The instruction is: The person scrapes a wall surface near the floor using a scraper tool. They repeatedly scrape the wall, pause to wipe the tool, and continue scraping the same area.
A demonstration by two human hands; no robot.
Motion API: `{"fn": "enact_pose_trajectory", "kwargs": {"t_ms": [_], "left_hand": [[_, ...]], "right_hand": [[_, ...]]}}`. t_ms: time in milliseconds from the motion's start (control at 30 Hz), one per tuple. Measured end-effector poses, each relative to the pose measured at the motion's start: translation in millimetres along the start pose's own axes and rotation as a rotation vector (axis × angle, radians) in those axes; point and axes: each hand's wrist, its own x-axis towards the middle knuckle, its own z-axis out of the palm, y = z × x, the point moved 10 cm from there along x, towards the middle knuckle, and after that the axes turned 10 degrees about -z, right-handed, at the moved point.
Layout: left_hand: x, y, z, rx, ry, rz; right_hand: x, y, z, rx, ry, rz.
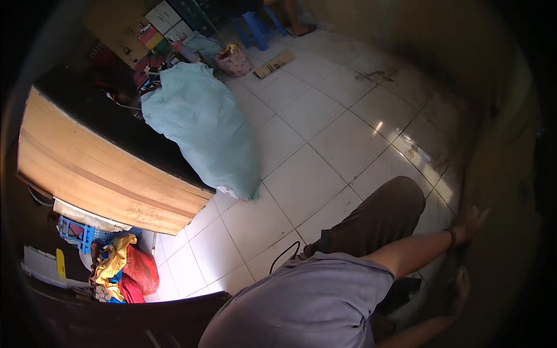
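My left hand (470, 224), with a band around its wrist, is at the right, in front of a dim brownish surface (500, 174). One finger or the thumb stands out from it; whether it holds anything is too dark to tell. Lower down, my right hand (460, 293) is raised near the same surface, its fingers pointing up in the picture. A pale spot shows at its fingertips, but I cannot make out what it is. My bent knee in brown trousers (391, 209) is beside my left forearm. A dark object (404, 292) lies under my arms, partly hidden.
A light-green cloth bundle (204, 126) leans by a wooden-sided cabinet (109, 165) on the tiled floor (304, 169). A red plastic bag (141, 269) and a blue basket (85, 232) are at lower left. Another person's foot (303, 29) is near a blue stool (256, 30).
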Motion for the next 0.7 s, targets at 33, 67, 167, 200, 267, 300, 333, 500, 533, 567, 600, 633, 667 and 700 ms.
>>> {"fn": "enact_pose_trajectory", "kwargs": {"t_ms": [33,67,167,200,267,300,333,500,533,567,600,633,667,700], "left_hand": [[1.1,18.4,-10.3,0.028,0.02,0.027],[2.0,37.7,-23.7,0.036,0.071,0.062],[10.1,75.1,-29.2,0.223,-0.035,0.119],[9.8,81.7,-26.1,0.285,-0.067,0.155],[9.5,69.7,-11.7,0.362,-0.186,0.09],[8.9,57.3,-10.3,0.357,-0.163,0.017],[6.9,49.6,-18.5,0.209,-0.037,-0.015],[-5.0,26.4,41.0,0.181,-0.316,-0.015],[-7.7,24.4,53.2,0.076,-0.395,-0.044],[-9.8,26.2,62.7,0.039,-0.43,-0.037],[-12.9,28.0,71.7,0.003,-0.464,-0.03],[-14.9,30.1,79.2,-0.033,-0.491,-0.025],[-18.5,31.6,85.8,-0.06,-0.51,-0.021],[-21.8,33.7,90.0,-0.083,-0.518,-0.011]], "right_hand": [[1.1,-14.0,11.4,0.072,-0.009,-0.056],[1.6,-28.3,24.7,0.118,-0.079,-0.057],[-6.8,-50.9,44.3,0.231,0.108,-0.079],[-14.0,-56.6,51.9,0.315,0.175,-0.122],[-22.8,-68.0,58.8,0.086,0.238,-0.181],[-28.2,-73.8,60.5,-0.008,0.241,-0.226],[-27.1,-72.8,72.6,0.086,0.089,-0.212],[-51.8,-23.7,13.4,0.095,0.02,0.209],[-57.7,-7.7,-8.4,0.028,0.093,0.33],[-62.8,6.3,-27.7,-0.037,0.167,0.447],[-62.5,16.8,-37.5,-0.151,0.171,0.513],[-62.0,23.4,-42.6,-0.208,0.182,0.552],[-58.6,30.1,-39.4,-0.225,0.157,0.566],[-57.4,35.0,-33.5,-0.234,0.138,0.567]]}}
